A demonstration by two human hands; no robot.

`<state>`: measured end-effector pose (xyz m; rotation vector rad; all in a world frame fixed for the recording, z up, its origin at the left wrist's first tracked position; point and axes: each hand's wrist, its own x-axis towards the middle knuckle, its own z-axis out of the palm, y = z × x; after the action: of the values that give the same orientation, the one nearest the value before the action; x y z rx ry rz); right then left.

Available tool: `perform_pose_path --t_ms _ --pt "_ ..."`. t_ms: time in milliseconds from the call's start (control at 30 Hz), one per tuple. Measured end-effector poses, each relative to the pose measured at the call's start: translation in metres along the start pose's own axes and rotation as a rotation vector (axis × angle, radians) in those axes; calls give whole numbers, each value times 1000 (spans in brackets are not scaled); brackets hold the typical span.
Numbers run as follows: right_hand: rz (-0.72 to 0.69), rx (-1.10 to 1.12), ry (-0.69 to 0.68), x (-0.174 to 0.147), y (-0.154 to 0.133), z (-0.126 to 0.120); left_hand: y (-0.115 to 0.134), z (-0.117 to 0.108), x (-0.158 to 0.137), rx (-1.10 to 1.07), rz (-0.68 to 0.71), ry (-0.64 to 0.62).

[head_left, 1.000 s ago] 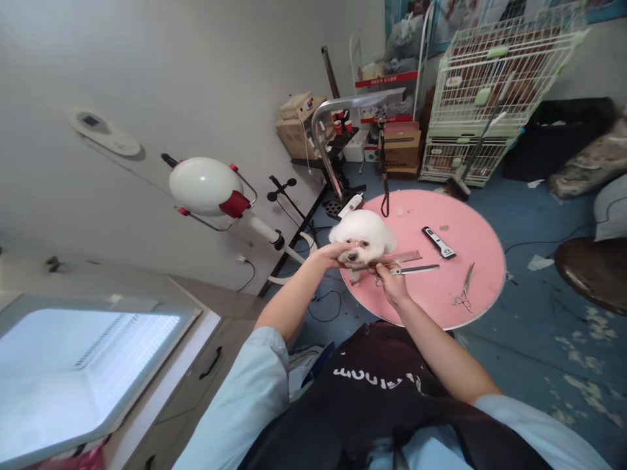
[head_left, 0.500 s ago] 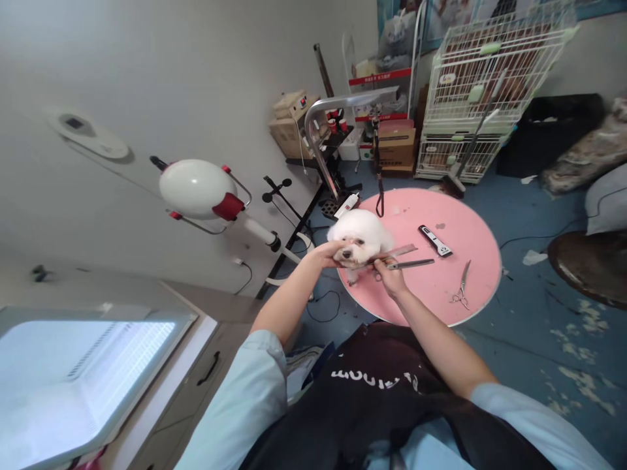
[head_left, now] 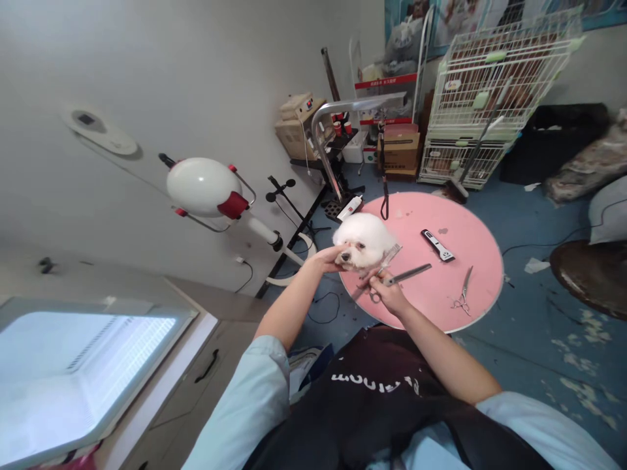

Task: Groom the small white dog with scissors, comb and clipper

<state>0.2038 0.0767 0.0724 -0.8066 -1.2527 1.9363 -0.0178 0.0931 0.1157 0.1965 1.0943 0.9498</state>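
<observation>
A fluffy white dog (head_left: 365,234) is at the left side of a round pink grooming table (head_left: 426,307), facing me. My left hand (head_left: 328,258) cups its chin and cheek, with the thumb beside the muzzle. In my right hand (head_left: 390,294) are a metal comb (head_left: 390,254), teeth up against the fur by the dog's cheek, and a pair of scissors (head_left: 412,273) pointing right. Further right on the tabletop lie a black-and-white hair clipper (head_left: 437,245) and curved scissors (head_left: 463,292). The dog's lower body is mostly hidden.
A metal grooming arm (head_left: 362,104) with a hanging black loop (head_left: 385,202) rises behind the dog. Beside its base is a white clipper (head_left: 351,207). A stand dryer (head_left: 203,187) is on the left. Wire cages (head_left: 470,156) and a broom (head_left: 456,189) stand behind the table.
My right hand has tilted the comb from nearly level to steeply slanted, its toothed end higher. The scissors now slope up to the right. The whole view has shifted slightly.
</observation>
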Motion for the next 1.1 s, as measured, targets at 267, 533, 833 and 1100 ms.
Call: perform_pose_path --t_ms 267,533,833,1100 --pt "-430 -929 -65 -44 -10 -64 -75 31 32 -465 -31 -68" --pt "-850 -1625 -280 17 -90 -53 -84 78 53 -704 230 -138" --pt "-877 -1671 -535 19 -110 -51 -90 69 65 -665 263 -205" --pt "-878 -1665 -783 7 -86 -54 -88 54 55 -625 251 -223"
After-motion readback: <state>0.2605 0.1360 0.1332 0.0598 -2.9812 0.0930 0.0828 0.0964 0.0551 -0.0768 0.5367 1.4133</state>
